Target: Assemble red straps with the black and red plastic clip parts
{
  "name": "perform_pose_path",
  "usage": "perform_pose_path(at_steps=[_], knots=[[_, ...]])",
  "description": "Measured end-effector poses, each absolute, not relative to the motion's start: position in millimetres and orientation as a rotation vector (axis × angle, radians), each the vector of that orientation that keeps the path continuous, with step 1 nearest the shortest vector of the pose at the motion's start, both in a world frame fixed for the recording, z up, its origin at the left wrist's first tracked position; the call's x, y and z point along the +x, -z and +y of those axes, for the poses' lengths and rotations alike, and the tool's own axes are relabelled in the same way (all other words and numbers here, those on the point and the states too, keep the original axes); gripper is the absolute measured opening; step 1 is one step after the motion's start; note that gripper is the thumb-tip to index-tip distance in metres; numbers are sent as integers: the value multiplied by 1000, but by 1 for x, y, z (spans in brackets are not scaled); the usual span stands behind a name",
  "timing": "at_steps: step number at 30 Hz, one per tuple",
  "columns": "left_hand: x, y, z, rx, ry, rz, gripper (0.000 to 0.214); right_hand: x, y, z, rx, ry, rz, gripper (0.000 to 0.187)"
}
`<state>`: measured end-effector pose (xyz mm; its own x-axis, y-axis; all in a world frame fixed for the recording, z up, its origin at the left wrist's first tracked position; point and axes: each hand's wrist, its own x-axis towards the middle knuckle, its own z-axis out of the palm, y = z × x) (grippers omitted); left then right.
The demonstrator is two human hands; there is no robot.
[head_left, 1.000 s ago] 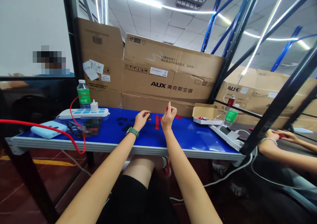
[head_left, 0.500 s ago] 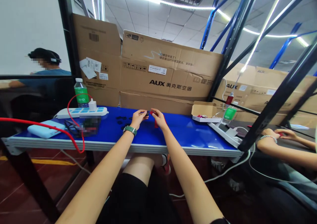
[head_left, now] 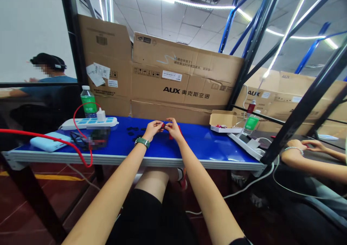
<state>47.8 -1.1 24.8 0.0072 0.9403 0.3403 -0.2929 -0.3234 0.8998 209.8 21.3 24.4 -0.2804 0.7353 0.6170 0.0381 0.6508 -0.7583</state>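
Note:
My left hand (head_left: 152,128) and my right hand (head_left: 173,128) meet over the middle of the blue table (head_left: 206,147), fingers pinched together round a small part (head_left: 163,126) that shows black and red between them. The left wrist wears a green watch (head_left: 142,142). Several small black parts (head_left: 133,133) lie on the table just left of my left hand. A red strip (head_left: 171,136) lies on the table under my right hand, mostly hidden.
A white power strip (head_left: 89,122), a green-labelled bottle (head_left: 88,102), a red cable (head_left: 81,144) and a light blue case (head_left: 47,142) sit at the left. An open cardboard tray (head_left: 224,123) stands at the right. Cardboard boxes (head_left: 184,82) wall the back. Another person's hands (head_left: 303,145) work at far right.
My right hand has come down from a raised position and moved left to meet my left hand; both now pinch the small part together. The view has drifted slightly.

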Motion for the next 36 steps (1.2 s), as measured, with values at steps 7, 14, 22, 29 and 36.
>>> perform_pose_path(at_steps=[7,14,22,29,36], knots=[[48,-21,5,1418,-1648,889,34,208,-26,17,-637,-706,-1792,22],[48,-19,5,1495,-1626,937,30,208,-23,21,-682,-651,-1763,32],[48,-16,10,1540,-1682,998,28,208,-34,14,-612,-613,-1666,29],[47,-17,8,1567,-1723,1080,25,209,-30,18,-705,-666,-1591,29],[47,-21,1,1557,-1716,1078,25,208,-23,21,-863,-593,-1672,20]])
